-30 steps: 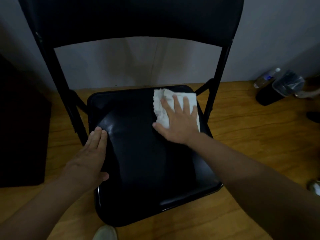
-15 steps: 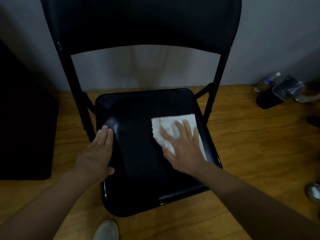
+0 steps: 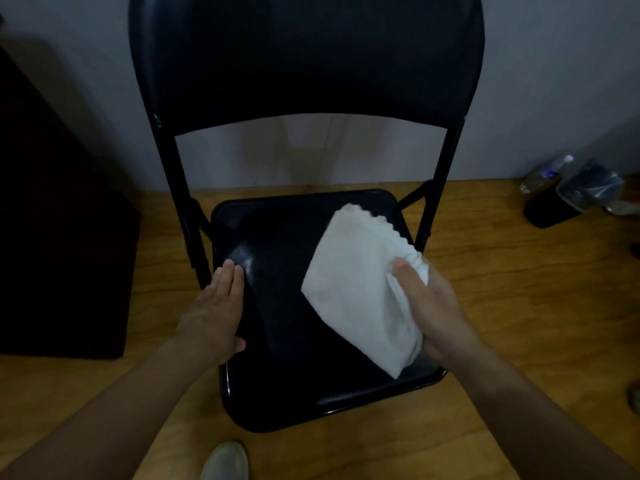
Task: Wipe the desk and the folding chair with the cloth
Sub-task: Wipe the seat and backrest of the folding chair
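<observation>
A black folding chair [image 3: 277, 358] stands in front of me on the wooden floor, its backrest toward the wall. My right hand [image 3: 436, 317] grips a white cloth [image 3: 356, 285] at its right edge, thumb on top; the cloth is lifted and tilted over the right half of the seat. My left hand [image 3: 216, 311] lies flat with straight fingers on the seat's left edge. The desk is not recognisable in this view.
A dark piece of furniture [image 3: 59, 237] stands on the left against the wall. At the right, a plastic bottle [image 3: 547, 171] and a black bin with a plastic liner [image 3: 571, 199] sit on the floor. A shoe tip [image 3: 225, 460] shows below the seat.
My right hand dragged the cloth from the seat's back right corner toward the front, then turned and took hold of the cloth, raising it off the seat. My left hand stayed on the left edge.
</observation>
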Demonstrator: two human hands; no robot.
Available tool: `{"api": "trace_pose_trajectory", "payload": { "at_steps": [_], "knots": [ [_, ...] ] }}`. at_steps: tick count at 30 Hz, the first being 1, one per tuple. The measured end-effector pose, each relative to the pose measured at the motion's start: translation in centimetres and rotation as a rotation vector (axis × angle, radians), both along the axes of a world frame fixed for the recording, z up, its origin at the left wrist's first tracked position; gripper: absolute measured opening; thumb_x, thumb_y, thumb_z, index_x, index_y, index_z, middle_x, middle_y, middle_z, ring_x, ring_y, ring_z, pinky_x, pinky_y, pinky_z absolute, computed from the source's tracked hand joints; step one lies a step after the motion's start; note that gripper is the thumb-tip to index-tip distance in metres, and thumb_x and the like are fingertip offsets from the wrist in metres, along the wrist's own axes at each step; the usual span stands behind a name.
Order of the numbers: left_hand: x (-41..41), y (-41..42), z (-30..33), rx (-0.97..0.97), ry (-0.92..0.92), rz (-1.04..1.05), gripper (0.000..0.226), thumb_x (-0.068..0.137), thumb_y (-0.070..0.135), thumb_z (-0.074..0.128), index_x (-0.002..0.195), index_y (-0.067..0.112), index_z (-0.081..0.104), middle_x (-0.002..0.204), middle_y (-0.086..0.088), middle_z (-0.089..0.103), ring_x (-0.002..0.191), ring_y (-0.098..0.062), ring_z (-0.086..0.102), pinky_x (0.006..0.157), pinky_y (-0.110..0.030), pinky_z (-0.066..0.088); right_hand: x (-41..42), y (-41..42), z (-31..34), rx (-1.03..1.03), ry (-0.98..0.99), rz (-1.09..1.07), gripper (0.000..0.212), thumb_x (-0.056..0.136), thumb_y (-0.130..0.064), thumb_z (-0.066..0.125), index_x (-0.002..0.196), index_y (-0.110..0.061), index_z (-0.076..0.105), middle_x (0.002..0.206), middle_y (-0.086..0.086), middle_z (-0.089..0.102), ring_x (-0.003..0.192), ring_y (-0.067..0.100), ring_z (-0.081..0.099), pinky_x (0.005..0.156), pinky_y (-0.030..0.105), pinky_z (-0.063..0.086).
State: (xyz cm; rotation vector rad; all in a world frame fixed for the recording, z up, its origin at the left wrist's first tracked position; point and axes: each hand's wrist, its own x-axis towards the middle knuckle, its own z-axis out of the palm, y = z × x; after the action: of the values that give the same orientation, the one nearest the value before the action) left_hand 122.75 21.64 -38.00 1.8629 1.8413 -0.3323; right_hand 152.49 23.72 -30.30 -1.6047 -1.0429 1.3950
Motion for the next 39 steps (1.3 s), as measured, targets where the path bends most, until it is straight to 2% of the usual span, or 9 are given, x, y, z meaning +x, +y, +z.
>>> {"api": "trace_pose_trajectory", "payload": {
  "at_steps": [2,5,8,10,15,23,27,32,39],
  "knots": [
    [0.0,0.0,-0.2,0.002,0.001,-0.004,0.132,0.077,0.037,0.080,0.150,0.009,-0.027,0.159,-0.010,-0.032,0.151,-0.023,-0.017,0.125,-0.032,0.007,1.2,0.7,-1.2,-0.103,-0.003,-0.077,0.018,0.102,-0.035,0.066,0.115,-0.023,0.072,0.101,-0.003,0.081,0.093,0.017,0.078,0.065,0.021,0.060],
    [0.0,0.0,-0.4,0.011,0.000,-0.004,0.132,0.077,0.037,0.080,0.150,0.009,-0.026,0.160,-0.010,-0.032,0.151,-0.023,-0.017,0.125,-0.033,0.006,3.4,0.7,-3.9,-0.089,-0.490,-0.024,0.025,0.103,-0.022,0.064,0.115,-0.001,0.069,0.095,0.011,0.072,0.090,0.031,0.067,0.058,0.016,0.049],
    [0.0,-0.1,-0.6,0.034,-0.005,-0.003,0.133,0.076,0.037,0.081,0.150,0.009,-0.026,0.160,-0.009,-0.030,0.152,-0.023,-0.015,0.124,-0.032,0.007,4.5,-0.3,-5.2,0.224,-1.133,0.125,0.041,0.102,-0.019,0.061,0.139,-0.003,0.057,0.127,0.024,0.057,0.114,0.041,0.056,0.085,0.040,0.048],
    [0.0,-0.2,-0.7,0.042,-0.008,-0.002,0.134,0.075,0.038,0.081,0.150,0.009,-0.026,0.160,-0.009,-0.030,0.152,-0.023,-0.016,0.124,-0.033,0.007,4.1,-0.8,-5.6,0.495,-1.346,0.392,0.047,0.102,-0.032,0.051,0.146,-0.016,0.052,0.144,0.020,0.050,0.129,0.040,0.049,0.100,0.054,0.045],
    [-0.2,-0.3,-1.3,0.052,-0.006,-0.011,0.137,0.075,0.040,0.081,0.140,0.011,-0.036,0.159,-0.009,-0.032,0.150,-0.023,-0.019,0.124,-0.031,0.004,2.1,-0.7,-8.1,0.360,-1.400,0.929,0.074,0.101,-0.067,0.031,0.166,-0.041,0.011,0.173,0.018,0.015,0.155,0.053,0.013,0.121,0.071,0.018],
    [-0.4,-0.4,-1.7,0.046,-0.032,-0.014,0.136,0.077,0.037,0.080,0.140,0.012,-0.037,0.157,-0.007,-0.038,0.149,-0.021,-0.024,0.120,-0.029,0.003,-2.4,12.1,-10.7,0.203,-1.478,0.625,0.066,0.103,-0.060,0.023,0.165,-0.044,0.008,0.173,0.013,0.013,0.151,0.055,0.015,0.118,0.069,0.015],
    [-0.3,-0.6,-0.8,0.012,-0.046,-0.002,0.133,0.078,0.033,0.081,0.149,0.010,-0.029,0.159,-0.007,-0.034,0.149,-0.021,-0.023,0.123,-0.031,0.004,-3.4,14.6,-10.4,0.241,-1.503,0.555,0.058,0.106,-0.051,0.038,0.162,-0.043,0.029,0.161,0.012,0.038,0.132,0.048,0.040,0.103,0.060,0.036],
    [-0.2,-0.3,0.2,-0.011,-0.019,-0.017,0.131,0.077,0.033,0.082,0.151,0.006,-0.023,0.161,-0.012,-0.029,0.151,-0.025,-0.018,0.124,-0.035,0.008,-2.1,7.1,-9.2,0.343,-1.452,0.660,0.061,0.099,-0.052,0.044,0.157,-0.035,0.043,0.150,0.018,0.049,0.120,0.051,0.050,0.091,0.059,0.045],
    [-0.3,0.1,0.5,-0.011,0.002,-0.028,0.131,0.076,0.036,0.081,0.152,0.005,-0.021,0.162,-0.014,-0.026,0.152,-0.027,-0.014,0.125,-0.036,0.007,-3.8,-7.6,-9.1,0.575,-1.294,1.082,0.073,0.096,-0.058,0.047,0.163,-0.039,0.027,0.160,0.017,0.039,0.127,0.050,0.042,0.096,0.058,0.036]
  ]
}}
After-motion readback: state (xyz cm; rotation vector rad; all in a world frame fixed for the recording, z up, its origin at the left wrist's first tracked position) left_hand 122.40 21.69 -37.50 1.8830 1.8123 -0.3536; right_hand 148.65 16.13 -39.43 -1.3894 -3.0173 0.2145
